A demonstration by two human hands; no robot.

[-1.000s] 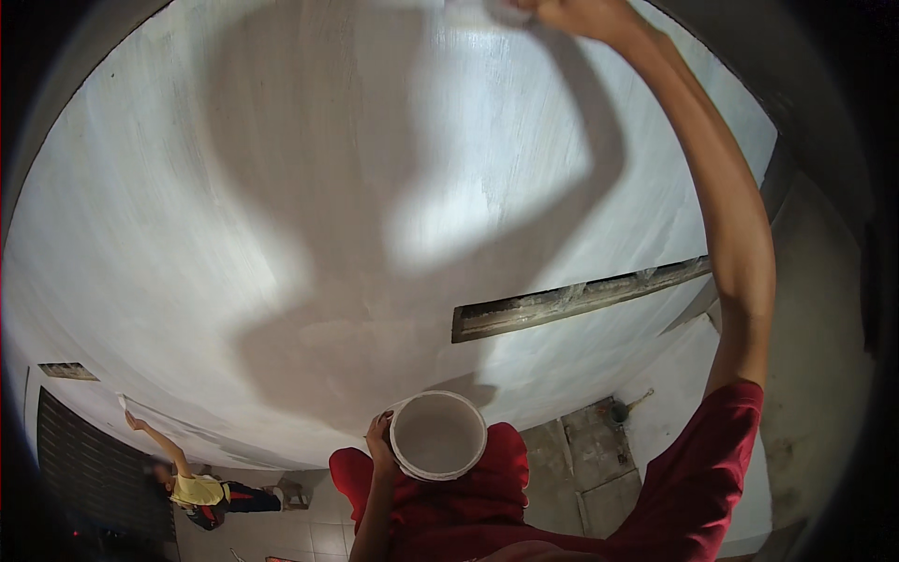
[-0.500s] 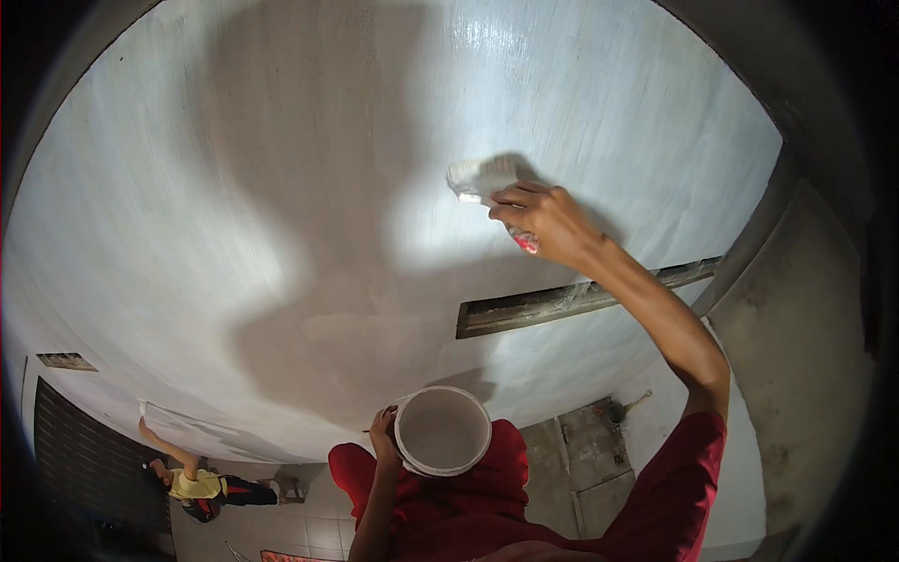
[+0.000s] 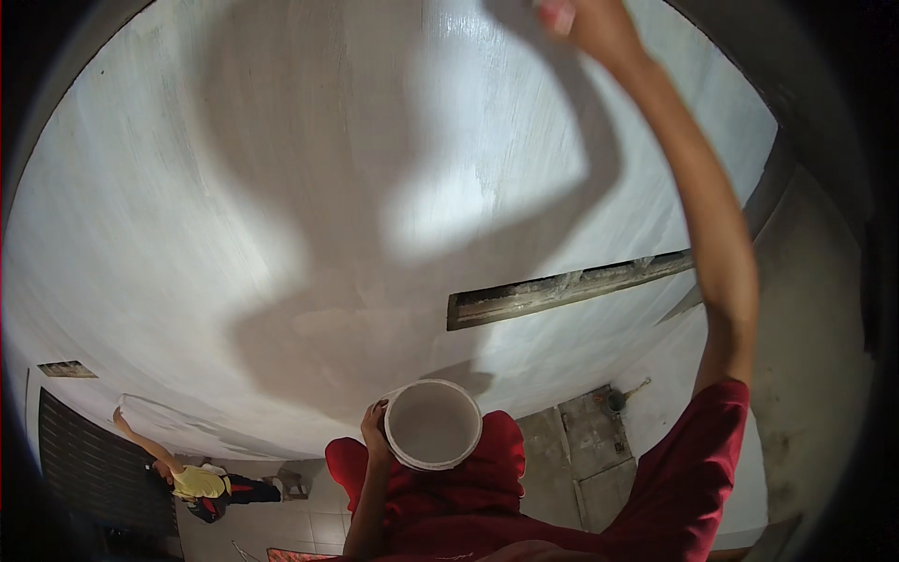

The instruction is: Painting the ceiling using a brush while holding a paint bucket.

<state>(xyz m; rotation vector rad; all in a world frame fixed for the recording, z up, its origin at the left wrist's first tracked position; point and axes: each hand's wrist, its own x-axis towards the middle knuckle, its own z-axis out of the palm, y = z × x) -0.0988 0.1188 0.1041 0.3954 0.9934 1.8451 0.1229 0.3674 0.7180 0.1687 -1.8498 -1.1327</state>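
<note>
At the top edge of the head view, my right hand (image 3: 595, 26) is raised high against the whitish wall (image 3: 328, 187). Its fingers are closed round the handle of a paintbrush (image 3: 559, 17), of which only a red part shows. The bristles lie beyond the picture's edge. Low in the middle, a round white bucket (image 3: 434, 398) stands over my red-clad legs. My left hand (image 3: 375, 431) grips it by its left side, fingers at the rim. The bucket's inside looks pale; how full it is I cannot tell.
A long slot (image 3: 562, 292) is recessed in the wall, with a smaller vent (image 3: 67, 369) far left. Lower left, another person in a yellow top (image 3: 201, 481) reaches to the wall near a dark slatted door (image 3: 94, 459). A dark pot-like thing (image 3: 615, 401) lies lower right.
My right hand has swept upward along the wall with the paintbrush, taking the bristles out of view. The bucket stays in my left hand. The other person's raised hand has moved slightly left.
</note>
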